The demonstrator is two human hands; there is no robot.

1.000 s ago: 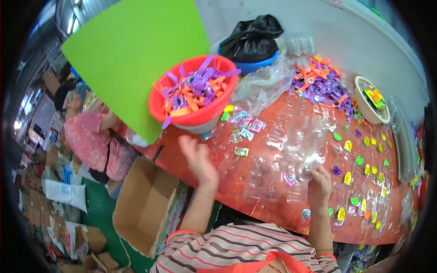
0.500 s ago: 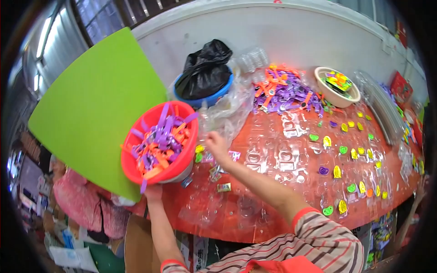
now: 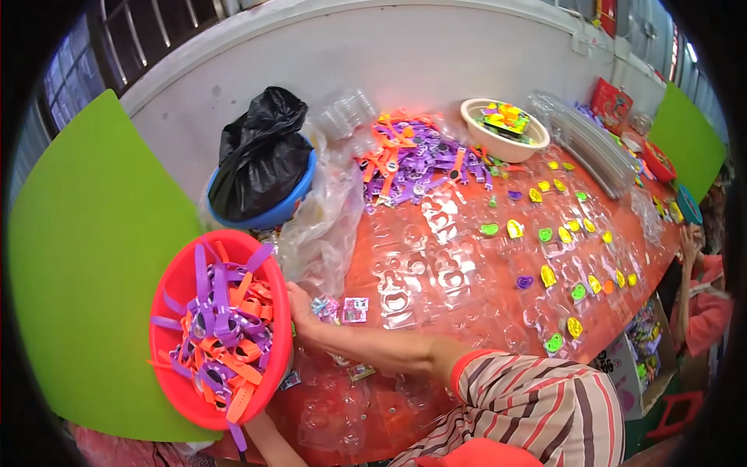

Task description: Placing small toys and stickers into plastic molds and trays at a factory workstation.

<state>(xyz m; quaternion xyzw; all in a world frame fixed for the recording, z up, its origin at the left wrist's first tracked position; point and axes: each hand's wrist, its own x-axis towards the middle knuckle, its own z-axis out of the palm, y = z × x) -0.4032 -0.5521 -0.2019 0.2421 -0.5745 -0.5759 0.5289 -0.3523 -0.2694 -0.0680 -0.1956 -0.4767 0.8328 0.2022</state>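
Observation:
A red bucket [image 3: 278, 335] stands at the left near edge, tilted toward me and heaped with purple and orange toy watches [image 3: 222, 319]. My right hand [image 3: 302, 310] is closed against its right side, its fingertips partly hidden behind the wall. The left forearm comes up under the bucket's near rim; my left hand [image 3: 253, 426] grips there, mostly covered by the bucket. One purple strap hangs over the near rim. Small printed packets [image 3: 355, 310] lie on the red table [image 3: 459, 342] beside my right wrist.
A blue tub [image 3: 292, 206] with a black bag stands behind the bucket; a green board [image 3: 93, 272] rises at left. Farther back are a pile of watches [image 3: 420, 159] and a cream basin [image 3: 498, 144]. Clear blister trays [image 3: 397, 284] cover the table. Another person's hand [image 3: 689, 241] is at right.
My right hand has come from above the table to the red bucket's right side. The bucket has moved nearer to me, and the view has turned to the right.

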